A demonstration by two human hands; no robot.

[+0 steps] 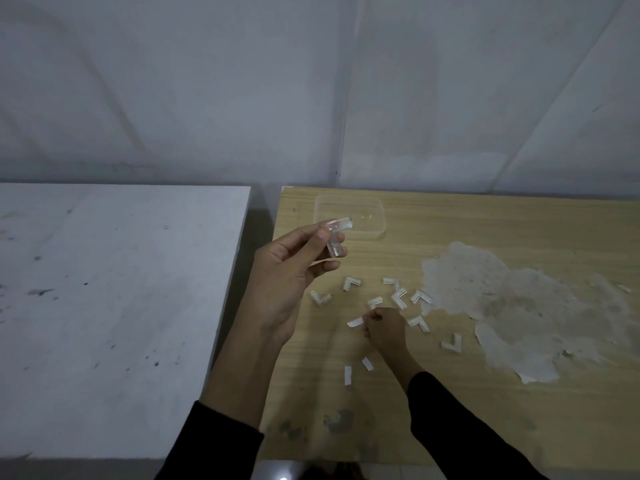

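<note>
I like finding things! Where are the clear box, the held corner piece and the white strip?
clear box (383, 216), head view, right rim.
held corner piece (335, 249), head view, lower arm.
white strip (355, 322), head view, its middle.

A pale grey wall (311, 81) fills the upper half, crossed by faint creases and one vertical seam (343, 133). Below it two counters stand side by side with a dark gap (263, 209) between them. The white counter (104, 289) on the left is smudged with dark specks. The wooden counter (519, 427) on the right has its veneer peeled away in a large pale patch (512, 306). The light is dim, and a bright spot glints on the floor (284, 474).
</note>
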